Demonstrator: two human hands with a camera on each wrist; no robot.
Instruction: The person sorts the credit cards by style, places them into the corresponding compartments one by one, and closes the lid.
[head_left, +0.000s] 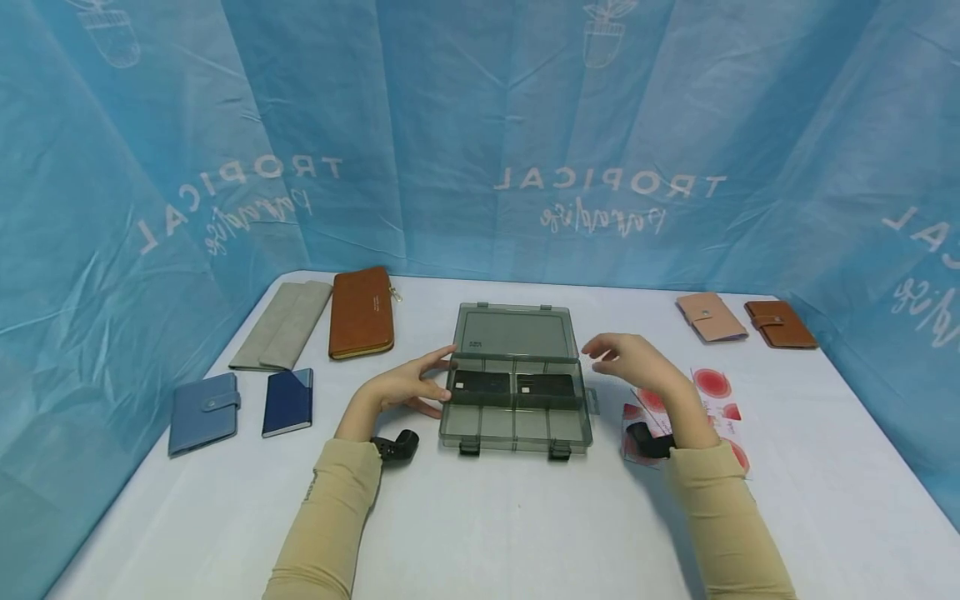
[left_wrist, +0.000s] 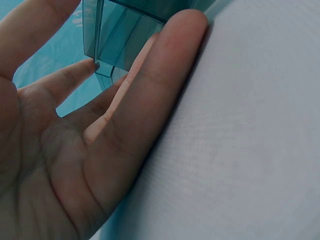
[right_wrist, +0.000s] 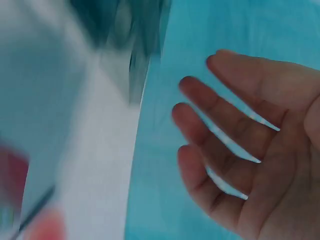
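White cloth covers the tabletop [head_left: 480, 533], giving light friction. At its centre stands the organizer box [head_left: 517, 421], lid raised; its thin, stiff, smooth plastic looks light and likely to slide, so take it at both side walls. The left hand [head_left: 408, 387] has straight fingers [left_wrist: 165, 70] touching the left wall. The right hand [head_left: 630, 358] hovers beside the right wall, relaxed, holding nothing. Wallets [head_left: 362, 312] lie farther back; blue sheeting [head_left: 480, 125] encloses all.
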